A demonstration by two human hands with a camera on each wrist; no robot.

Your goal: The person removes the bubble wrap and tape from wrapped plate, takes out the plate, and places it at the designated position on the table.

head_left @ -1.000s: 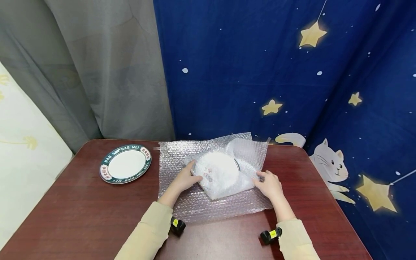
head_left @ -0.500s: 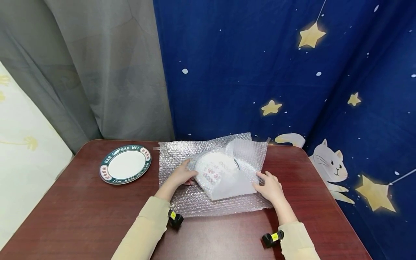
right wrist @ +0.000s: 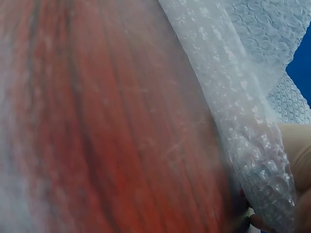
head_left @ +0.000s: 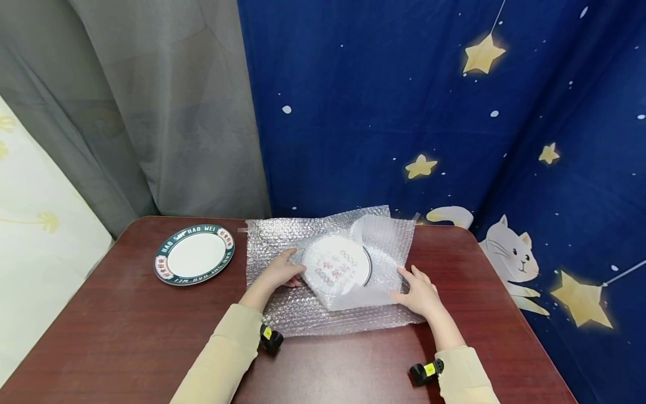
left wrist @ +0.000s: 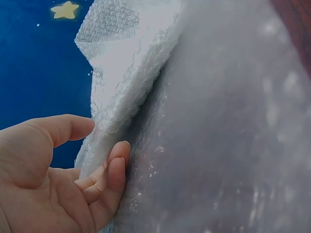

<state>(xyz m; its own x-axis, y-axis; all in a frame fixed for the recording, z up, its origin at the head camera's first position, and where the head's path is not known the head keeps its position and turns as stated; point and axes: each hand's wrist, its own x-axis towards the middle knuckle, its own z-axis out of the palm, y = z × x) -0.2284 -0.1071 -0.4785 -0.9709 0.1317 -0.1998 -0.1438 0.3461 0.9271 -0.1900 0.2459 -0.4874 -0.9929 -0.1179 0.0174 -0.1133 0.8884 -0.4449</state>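
A round white plate [head_left: 339, 268] with small reddish prints and a dark rim at its right lies in the middle of a sheet of bubble wrap [head_left: 272, 238]. Translucent folds of the wrap lie over its left and near sides. At the left edge of this bundle, my left hand [head_left: 275, 274] has its thumb and curled fingers around a folded edge of wrap, as the left wrist view shows. My right hand [head_left: 420, 292] pinches the wrap at the bundle's right corner. Bubble wrap [right wrist: 233, 97] hides most of that hand in the right wrist view.
Left of the wrap lies an oval plate [head_left: 228, 253] with a green lettered rim. Everything rests on a dark red wooden table [head_left: 126, 325]. Grey [head_left: 202, 112] and blue star-patterned curtains [head_left: 353, 140] hang directly behind its far edge.
My left hand has shifted slightly left, off the plate's top. The translucent flap over the plate has dropped toward the near side, so more of its prints and dark rim show. My right hand barely moved.
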